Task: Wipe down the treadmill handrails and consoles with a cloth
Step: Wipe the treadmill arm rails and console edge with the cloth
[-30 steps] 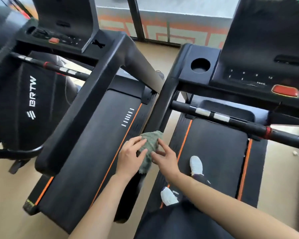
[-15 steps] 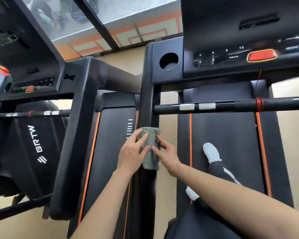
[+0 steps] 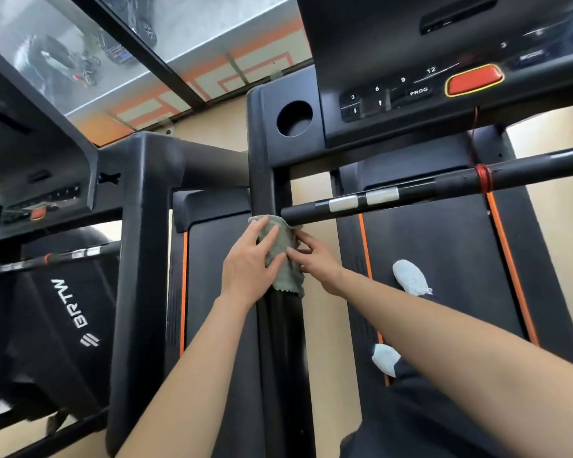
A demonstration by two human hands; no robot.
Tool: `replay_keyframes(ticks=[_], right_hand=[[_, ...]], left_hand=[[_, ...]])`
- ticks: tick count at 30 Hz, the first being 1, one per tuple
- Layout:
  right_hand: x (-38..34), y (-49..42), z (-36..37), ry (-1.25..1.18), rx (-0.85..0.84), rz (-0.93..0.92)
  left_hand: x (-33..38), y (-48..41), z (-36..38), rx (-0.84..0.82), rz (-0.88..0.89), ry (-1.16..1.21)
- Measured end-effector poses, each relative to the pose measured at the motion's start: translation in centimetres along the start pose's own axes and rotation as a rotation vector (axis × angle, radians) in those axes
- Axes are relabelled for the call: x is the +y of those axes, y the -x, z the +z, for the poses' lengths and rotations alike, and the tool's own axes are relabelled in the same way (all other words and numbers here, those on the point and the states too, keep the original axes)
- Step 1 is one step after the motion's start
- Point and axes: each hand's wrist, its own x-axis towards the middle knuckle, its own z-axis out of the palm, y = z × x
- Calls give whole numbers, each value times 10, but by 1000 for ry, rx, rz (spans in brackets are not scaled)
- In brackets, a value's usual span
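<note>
Green cloth [image 3: 280, 256] is lying draped over the black handrail [image 3: 278, 342] that is running from the near edge up to the console [image 3: 394, 34], and its top edge is sitting just below the spot where the crossbar [image 3: 444, 183] is meeting the rail. The left hand [image 3: 248, 269] is lying flat on the cloth from the left, fingers straight and slightly spread, pressing it against the rail. The right hand [image 3: 315, 259] is reaching in from the right, its fingers fairly straight and their tips touching the cloth's right edge; whether they are pinching a fold is not clear. Both bare forearms are stretching in from the near side. On the console a red button [image 3: 473, 80] is showing beside small keys marked 3, 6, 9, 12 and PROG, with a round cup hole [image 3: 294, 118] to their left. Two pale shoes [image 3: 411, 277] are standing on the belt [image 3: 450, 259] to the right of the rail, between orange stripes. A second treadmill [image 3: 139, 259] is standing to the left, and a window [image 3: 80, 51] is running along the far wall.
</note>
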Motion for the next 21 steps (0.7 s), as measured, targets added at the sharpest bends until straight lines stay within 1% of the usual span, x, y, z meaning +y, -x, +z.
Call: replay_keyframes(ticks=[3, 5, 7, 9, 12, 21], right_hand=[[-4, 4, 0, 53, -1, -45], [-5, 14, 2, 84, 35, -85], [3, 28, 12, 125, 21, -100], [13, 35, 9, 120, 41, -101], [25, 45, 9, 142, 4, -87], [64, 96, 23, 318, -3, -75]], left_hand=[[1, 0, 1, 38, 3, -19], [5, 3, 3, 55, -24, -20], [8, 25, 6, 90, -74, -5], [12, 37, 13, 86, -84, 12], [14, 58, 16, 96, -95, 38], [18, 134, 31, 161, -135, 135]])
